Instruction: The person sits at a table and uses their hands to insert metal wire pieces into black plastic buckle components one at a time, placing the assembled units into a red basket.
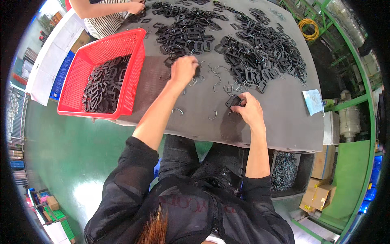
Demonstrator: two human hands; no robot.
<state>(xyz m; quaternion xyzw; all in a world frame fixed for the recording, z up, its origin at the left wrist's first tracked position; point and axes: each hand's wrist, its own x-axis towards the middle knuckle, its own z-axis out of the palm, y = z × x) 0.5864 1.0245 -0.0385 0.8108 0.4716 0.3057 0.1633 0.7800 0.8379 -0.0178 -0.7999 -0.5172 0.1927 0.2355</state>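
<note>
Between the thumb and fingers of my right hand (250, 110) is a black plastic buckle (232, 101), held just above the grey tabletop (280, 122). My left hand (184, 71) is closed at the near edge of a heap of black rectangular buckles (183, 34); whatever its fingers hold is hidden and slightly blurred. Loose bent wire hooks (217, 86) lie scattered between my hands. A single wire hook (212, 115) rests nearer to me. Beyond my right hand spreads a second heap of black buckles (262, 53), with wire hooks mixed in.
A red plastic basket (136, 77) part-filled with black pieces stands at the table's left. Another person's hand (136, 7) works at the far left. A blue face mask (313, 102) lies near the right edge. Below the table sits a bin of wire hooks (284, 171).
</note>
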